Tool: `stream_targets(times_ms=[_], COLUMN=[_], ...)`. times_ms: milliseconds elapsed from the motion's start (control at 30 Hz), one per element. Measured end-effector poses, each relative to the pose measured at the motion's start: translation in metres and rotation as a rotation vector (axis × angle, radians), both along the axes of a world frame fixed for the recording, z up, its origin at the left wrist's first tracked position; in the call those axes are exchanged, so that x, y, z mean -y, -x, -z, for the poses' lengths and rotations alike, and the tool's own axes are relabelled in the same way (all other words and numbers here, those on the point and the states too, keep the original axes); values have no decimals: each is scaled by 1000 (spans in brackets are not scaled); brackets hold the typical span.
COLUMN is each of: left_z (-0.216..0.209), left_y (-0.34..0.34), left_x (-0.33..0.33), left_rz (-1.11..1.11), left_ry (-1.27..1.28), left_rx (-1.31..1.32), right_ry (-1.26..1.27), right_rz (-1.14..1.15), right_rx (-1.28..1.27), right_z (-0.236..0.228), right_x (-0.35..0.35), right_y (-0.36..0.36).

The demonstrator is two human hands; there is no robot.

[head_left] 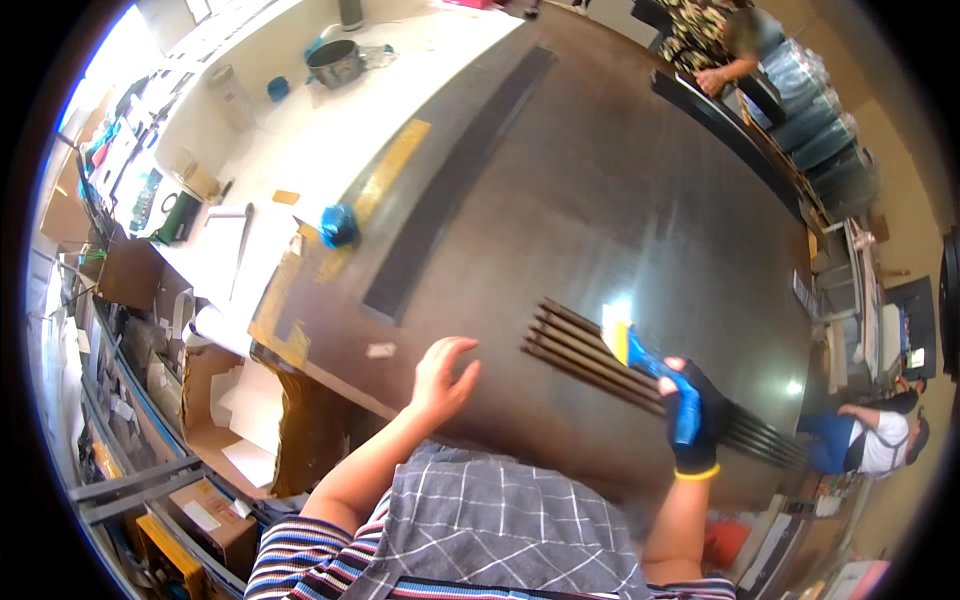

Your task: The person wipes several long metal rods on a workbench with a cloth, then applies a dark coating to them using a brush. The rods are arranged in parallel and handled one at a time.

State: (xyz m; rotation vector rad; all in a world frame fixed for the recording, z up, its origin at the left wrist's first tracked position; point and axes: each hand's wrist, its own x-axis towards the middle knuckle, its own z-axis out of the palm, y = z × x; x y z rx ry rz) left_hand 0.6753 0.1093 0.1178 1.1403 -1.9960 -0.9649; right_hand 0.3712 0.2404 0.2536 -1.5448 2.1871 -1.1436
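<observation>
My right hand (698, 415), in a black glove with bare fingertips and a yellow cuff, is closed round the blue handle of a brush (640, 352) with a yellow band and a pale end. The brush is over several long, thin dark strips (570, 345) lying side by side on the dark glossy table (560, 210). They run under my right hand and out beyond it to the right. My bare left hand (440, 383) is over the table's near edge, fingers apart, holding nothing. A small pale piece (381, 350) lies to its left.
A broad dark strip (450, 190) lies across the table's left side, near a shiny blue round thing (338, 226). On the white surface at far left stands a grey pot (335, 64). An open cardboard box (285, 420) is at lower left. Other people are at far right and right.
</observation>
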Motion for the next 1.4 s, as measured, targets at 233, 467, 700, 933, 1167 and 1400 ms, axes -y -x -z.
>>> stream_targets(times_ms=[233,467,700,933,1167,1400], left_z=[8,41,38,69,36,32], left_y=[-120,-158,-168,-179,-170,-160], left_x=[114,158,163,135,171,165], left_rz=[-389,-400,-295,-131,-242,-339], left_ry=[-76,19,-66,-174,-50,-226], left_rx=[11,116,33,154,35,-30], right_ry=[318,351,440,224,22,-271], right_rz=[-407,-586,-510,-600,-402,-23], right_rx=[-359,-492,-954,-1043,-611,39], right_z=[6,16,89,146,134,116], right_x=[296,544,709,760,654,396], right_y=[-116,-204,-236,-240,-198,-157])
